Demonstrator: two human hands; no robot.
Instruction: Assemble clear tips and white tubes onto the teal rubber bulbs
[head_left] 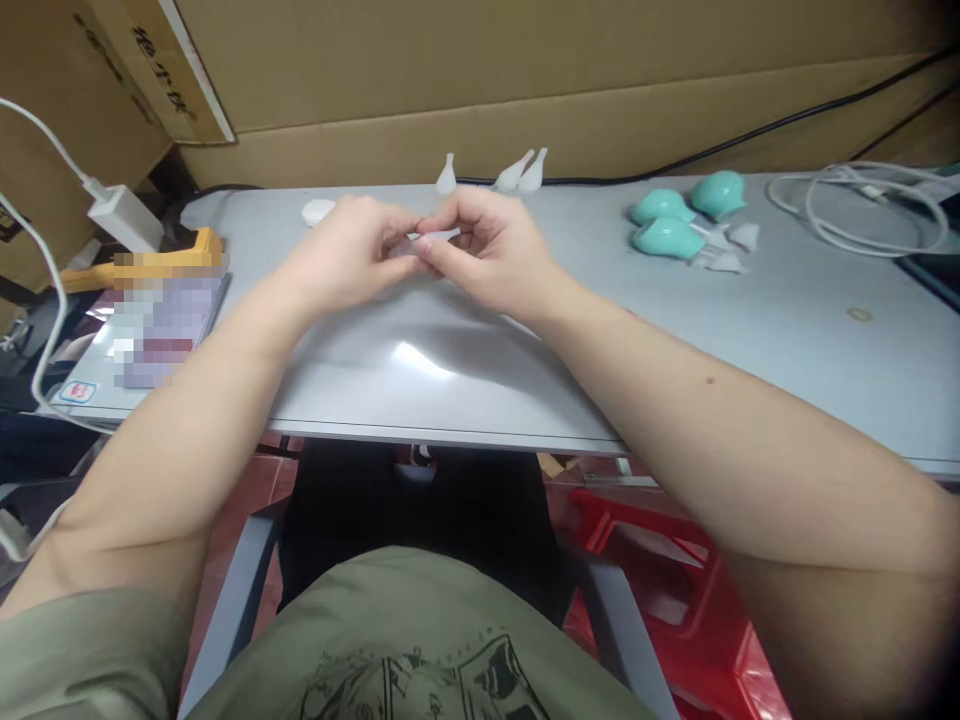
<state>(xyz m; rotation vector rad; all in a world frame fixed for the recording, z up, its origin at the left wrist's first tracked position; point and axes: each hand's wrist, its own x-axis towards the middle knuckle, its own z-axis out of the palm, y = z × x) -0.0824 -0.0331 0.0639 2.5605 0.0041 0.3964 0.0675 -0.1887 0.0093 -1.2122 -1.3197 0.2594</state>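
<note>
Over the grey table (787, 360), my left hand (352, 250) and right hand (501, 245) pinch a small white piece (445, 235) between them. Cardboard (525, 60) lines the back; a red stool (712, 612) stands below, rightward.

A small whitish piece (445, 235), pale and seemingly translucent, is pinched between the fingertips of the left hand (349, 250) and the right hand (499, 240); a narrow part of it shows lying roughly level, the rest is hidden by fingers; it is over the table (360, 330), nearer that table's far edge than its near one; contact with the tabletop cannot be made out.
</note>
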